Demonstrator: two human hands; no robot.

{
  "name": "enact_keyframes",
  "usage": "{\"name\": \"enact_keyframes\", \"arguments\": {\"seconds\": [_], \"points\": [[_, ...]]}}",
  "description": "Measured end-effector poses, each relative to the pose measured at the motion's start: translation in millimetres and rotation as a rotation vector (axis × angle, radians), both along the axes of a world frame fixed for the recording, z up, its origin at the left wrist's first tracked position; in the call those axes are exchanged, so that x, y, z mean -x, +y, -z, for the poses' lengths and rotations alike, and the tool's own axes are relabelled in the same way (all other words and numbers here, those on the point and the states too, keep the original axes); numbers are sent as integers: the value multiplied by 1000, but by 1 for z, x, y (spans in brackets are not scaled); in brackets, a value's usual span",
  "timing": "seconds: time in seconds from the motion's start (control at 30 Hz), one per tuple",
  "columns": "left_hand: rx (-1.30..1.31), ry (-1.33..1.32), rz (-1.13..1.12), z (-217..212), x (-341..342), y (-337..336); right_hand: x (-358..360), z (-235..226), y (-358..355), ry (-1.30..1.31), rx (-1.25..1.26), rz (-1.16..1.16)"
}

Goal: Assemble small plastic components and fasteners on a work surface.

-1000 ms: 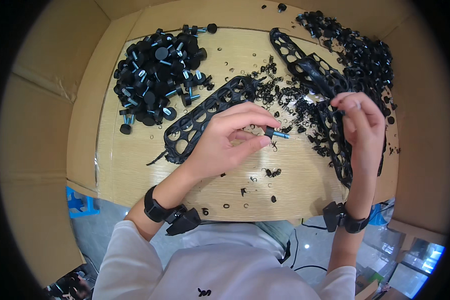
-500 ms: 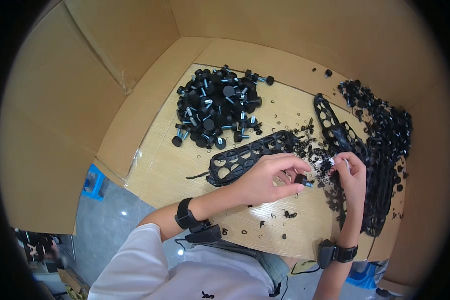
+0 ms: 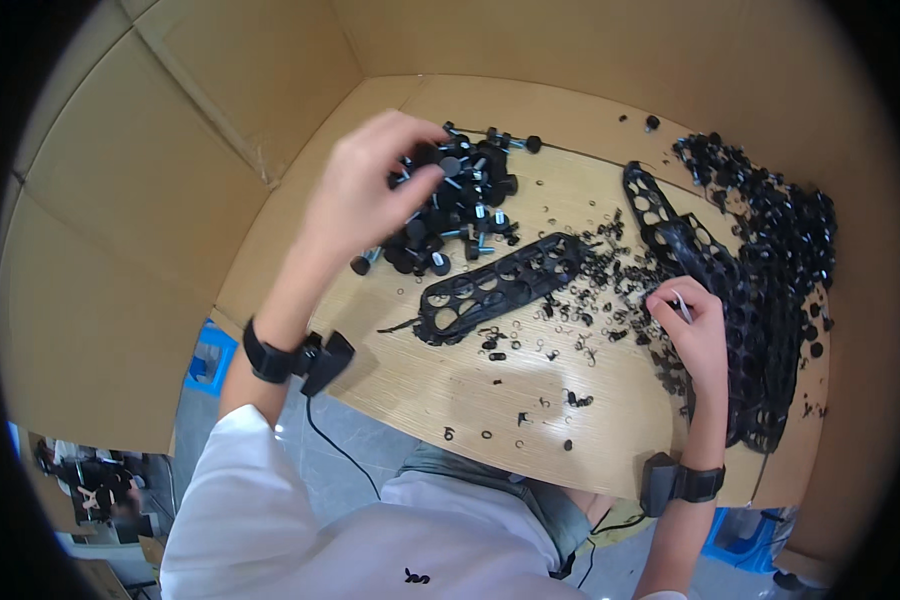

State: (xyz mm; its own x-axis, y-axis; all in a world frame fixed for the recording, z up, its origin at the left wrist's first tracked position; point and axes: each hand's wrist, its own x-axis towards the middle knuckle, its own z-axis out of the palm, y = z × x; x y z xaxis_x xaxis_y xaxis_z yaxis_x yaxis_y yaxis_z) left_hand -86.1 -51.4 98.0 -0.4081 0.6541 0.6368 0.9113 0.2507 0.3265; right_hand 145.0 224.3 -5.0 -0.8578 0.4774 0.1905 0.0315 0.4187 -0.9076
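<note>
My left hand (image 3: 370, 180) reaches over the pile of black round-headed bolts (image 3: 445, 215) at the back left. Its thumb and fingers are apart, with black heads showing between them; motion blurs the hand. At the right, my right hand (image 3: 695, 330) is closed on a slim white-silver tool (image 3: 682, 304), mostly hidden by the fingers. Small black ring-like bits (image 3: 610, 285) lie scattered beside that hand. Between the hands rests a black perforated plastic strip (image 3: 500, 287), with round holes along it.
More black perforated strips (image 3: 755, 350) are heaped at the right, under another pile of black bolts (image 3: 770, 215). Cardboard walls (image 3: 570, 50) enclose the wooden table (image 3: 400, 375). Blue stools (image 3: 210, 355) stand on the floor. Black bands with boxes and cables sit on my forearms.
My left hand has swung from the middle of the table to the back-left pile, and the bolt it held no longer shows distinctly. My right hand stays near its place, still gripping the slim tool.
</note>
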Motion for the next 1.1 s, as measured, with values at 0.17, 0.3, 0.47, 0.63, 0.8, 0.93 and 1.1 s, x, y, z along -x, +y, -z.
{"name": "enact_keyframes", "arguments": {"seconds": [0.17, 0.3, 0.47, 0.63, 0.8, 0.93, 1.1], "points": [[133, 223, -286, -3, 42, -11, 1, -5, -4, -16, 32, 19], [208, 168, -281, 26, 63, -5, -2, -5, -4, 3, -16, 35], [297, 71, -151, 47, 70, 1, -2, -5, -4, 20, 11, 35], [340, 7, -169, 41, 65, 1, -4, -5, -7, 19, 33, 41], [377, 26, -233, 33, 57, -4, -5, -9, -9, -14, 22, 42], [388, 172, -259, 26, 45, -9, -5, -8, -11, 1, -14, 25], [403, 56, -27, 13, -15, 22, -4, 5, -2, 57, -39, 2]]}}
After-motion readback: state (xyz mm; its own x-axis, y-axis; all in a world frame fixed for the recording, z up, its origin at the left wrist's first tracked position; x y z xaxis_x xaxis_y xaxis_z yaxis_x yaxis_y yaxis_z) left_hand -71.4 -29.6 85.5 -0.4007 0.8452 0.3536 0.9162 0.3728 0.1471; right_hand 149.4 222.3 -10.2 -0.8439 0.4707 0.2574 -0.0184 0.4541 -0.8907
